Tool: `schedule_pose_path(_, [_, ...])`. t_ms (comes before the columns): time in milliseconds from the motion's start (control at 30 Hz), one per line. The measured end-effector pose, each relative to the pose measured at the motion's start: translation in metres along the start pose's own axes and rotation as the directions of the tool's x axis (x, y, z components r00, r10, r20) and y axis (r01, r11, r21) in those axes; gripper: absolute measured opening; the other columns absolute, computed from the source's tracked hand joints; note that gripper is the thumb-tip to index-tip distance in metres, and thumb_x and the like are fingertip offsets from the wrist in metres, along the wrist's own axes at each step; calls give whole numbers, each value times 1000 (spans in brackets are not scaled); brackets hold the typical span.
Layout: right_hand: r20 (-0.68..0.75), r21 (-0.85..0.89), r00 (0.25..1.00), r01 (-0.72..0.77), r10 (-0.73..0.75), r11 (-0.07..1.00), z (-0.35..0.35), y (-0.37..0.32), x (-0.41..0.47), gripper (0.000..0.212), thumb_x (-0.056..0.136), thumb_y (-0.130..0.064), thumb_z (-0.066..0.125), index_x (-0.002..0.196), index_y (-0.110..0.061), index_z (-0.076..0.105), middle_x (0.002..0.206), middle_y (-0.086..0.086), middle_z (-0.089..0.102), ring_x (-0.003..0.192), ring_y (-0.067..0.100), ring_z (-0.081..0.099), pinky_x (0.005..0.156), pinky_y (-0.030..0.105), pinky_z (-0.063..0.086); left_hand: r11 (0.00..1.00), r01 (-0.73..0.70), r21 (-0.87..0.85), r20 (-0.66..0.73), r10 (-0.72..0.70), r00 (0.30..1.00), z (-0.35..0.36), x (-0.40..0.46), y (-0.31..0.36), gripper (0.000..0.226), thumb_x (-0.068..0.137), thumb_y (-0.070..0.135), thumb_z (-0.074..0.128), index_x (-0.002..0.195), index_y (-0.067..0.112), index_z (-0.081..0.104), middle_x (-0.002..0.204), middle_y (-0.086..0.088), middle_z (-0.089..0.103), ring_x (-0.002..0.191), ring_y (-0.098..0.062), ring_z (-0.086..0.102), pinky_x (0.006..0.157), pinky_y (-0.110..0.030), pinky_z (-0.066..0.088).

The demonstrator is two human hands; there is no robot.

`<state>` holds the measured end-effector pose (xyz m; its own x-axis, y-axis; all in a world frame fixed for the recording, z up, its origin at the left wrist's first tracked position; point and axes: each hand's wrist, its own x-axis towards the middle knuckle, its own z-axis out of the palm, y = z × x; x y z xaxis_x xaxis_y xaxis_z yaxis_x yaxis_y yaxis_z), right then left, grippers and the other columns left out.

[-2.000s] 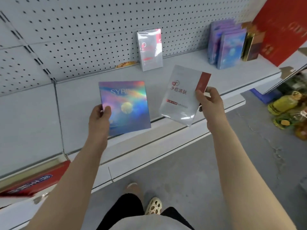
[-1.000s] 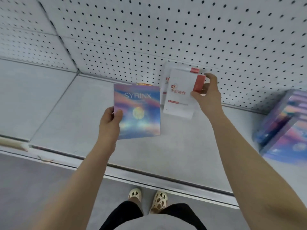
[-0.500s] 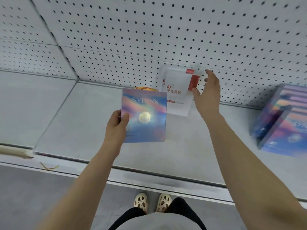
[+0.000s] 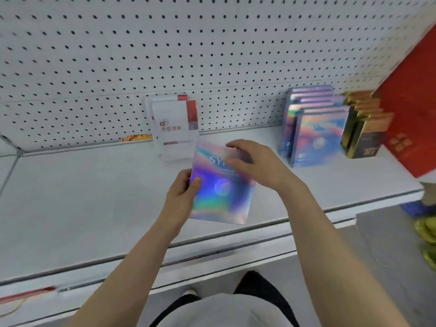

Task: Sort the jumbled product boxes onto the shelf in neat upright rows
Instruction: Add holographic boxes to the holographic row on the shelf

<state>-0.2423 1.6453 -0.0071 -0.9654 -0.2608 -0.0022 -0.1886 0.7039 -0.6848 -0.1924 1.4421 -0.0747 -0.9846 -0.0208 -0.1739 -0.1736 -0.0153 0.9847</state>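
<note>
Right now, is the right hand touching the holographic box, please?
Touching: the head view shows the right hand fingers resting on the holographic box top, which the left hand grips.

Glossy holographic box (image 4: 221,192), matt perforated metal backboard (image 4: 165,48)

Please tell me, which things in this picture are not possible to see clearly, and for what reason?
- Holographic box, head view: the printed title is partly covered by the right hand and smeared by motion blur.
- White boxes: the rear one is mostly hidden by the front one.
- Orange item at the pegboard foot: too small and blurred to identify.
- Red box: cut off by the right edge.
- Left hand: its fingers behind the box are hidden.
</note>
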Motion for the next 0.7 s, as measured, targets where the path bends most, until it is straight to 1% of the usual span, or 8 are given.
schedule_pose_path(67, [1,50,999,-50,50,997,-21,22,-14,31,90,-25,69,120,-20,63,111,2,66,101,18,61,90,32,47,999,-35,35,74,33,997,30,0,1,25,93,32,58,109,13,60,95,6,69,84,-7,61,74,-19,50])
schedule_pose_path(133, [0,63,998,-58,59,996,-46,47,-27,28,91,-22,68,119,-20,62,106,-1,66,93,14,58,87,29,46,993,-81,90,114,70,991,63,2,1,31,89,37,55,111,17,62,100,5,70,88,-5,60,80,-20,47])
schedule_pose_path(233, [-33,18,998,-47,47,999,-88,87,-41,29,91,-16,69,119,-15,61,105,-5,63,92,10,55,84,19,42,985,-102,141,117,86,989,116,12,-3,25,94,18,59,119,16,62,109,4,70,94,-7,63,86,-20,49])
schedule_pose_path(267, [-39,-6,998,-53,53,999,-103,100,-44,29,90,-16,69,118,-14,61,105,-4,62,94,12,55,85,19,42,985,-84,149,109,68,992,133,15,-4,26,94,9,58,119,15,62,111,2,70,94,-9,64,84,-20,50])
schedule_pose_path(400, [-64,-126,996,-65,57,990,-155,149,-42,30,88,-19,71,116,-17,60,108,-2,61,97,19,58,91,39,45,985,-40,168,82,27,996,198,23,-12,28,91,1,60,115,16,62,106,3,68,85,-2,64,70,-6,46])
schedule_pose_path(533, [-53,-200,999,-1,-10,980,-179,184,-22,31,88,-21,71,115,-20,56,96,-13,56,94,16,55,91,41,45,982,-12,190,47,3,999,251,35,-20,33,92,2,59,123,14,58,116,2,65,88,-13,63,73,-7,45])
schedule_pose_path(633, [-34,-202,997,67,-76,977,-183,200,-1,32,87,-20,71,116,-17,58,115,-1,63,110,25,57,96,46,45,981,-7,192,-20,11,1000,269,45,-24,38,92,0,58,128,11,54,120,-1,63,87,-12,62,72,-7,46])
schedule_pose_path(700, [-46,-196,990,123,-134,973,-182,206,10,36,83,-18,74,115,-17,59,117,-1,64,111,26,57,96,47,45,978,-2,208,-57,14,998,275,49,-26,42,91,-3,58,130,10,52,123,-4,61,91,-15,62,75,-7,47])
